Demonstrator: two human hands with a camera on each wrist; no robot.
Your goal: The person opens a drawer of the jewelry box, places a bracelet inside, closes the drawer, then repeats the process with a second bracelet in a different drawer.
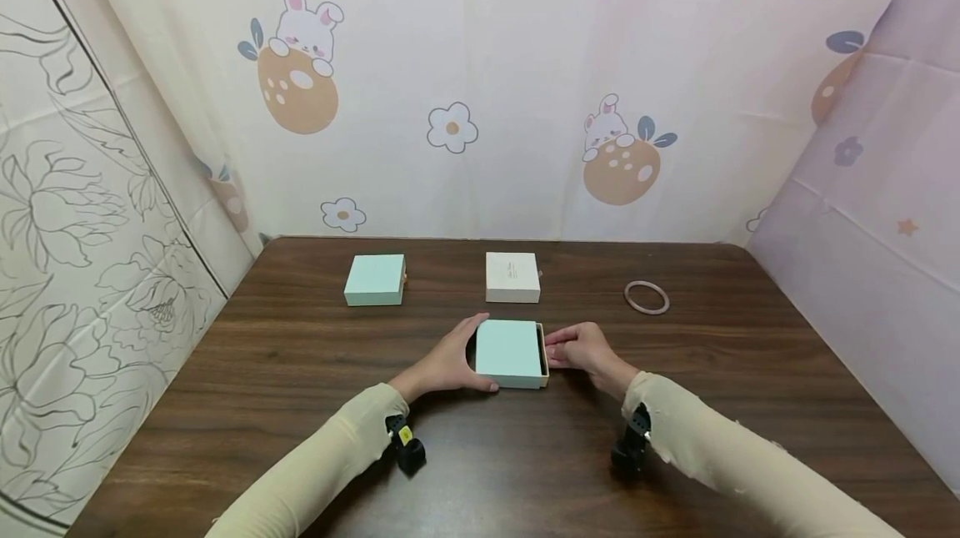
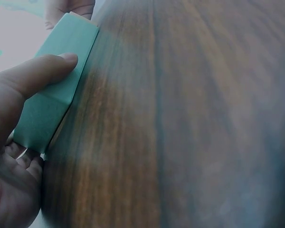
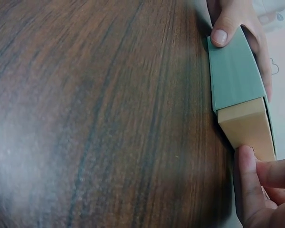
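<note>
In the head view a mint-green drawer box (image 1: 508, 348) lies flat on the table between both hands. My left hand (image 1: 450, 360) grips its sleeve from the left, the thumb along the near side and the fingers reaching round the left end and far side. A cream inner drawer (image 3: 244, 126) sticks a little way out of the sleeve's right end. At the drawer's end face my right hand (image 1: 588, 352) has its thumb and fingertips pinched together; whatever small part lies between them is hidden.
Behind the hands stand a second mint-green box (image 1: 375, 279) with a small tab on its right side and a white box (image 1: 512, 277) with faint lettering. A pale ring (image 1: 647, 298) lies at the back right of the dark wooden table (image 1: 525, 471). Printed curtains enclose the table.
</note>
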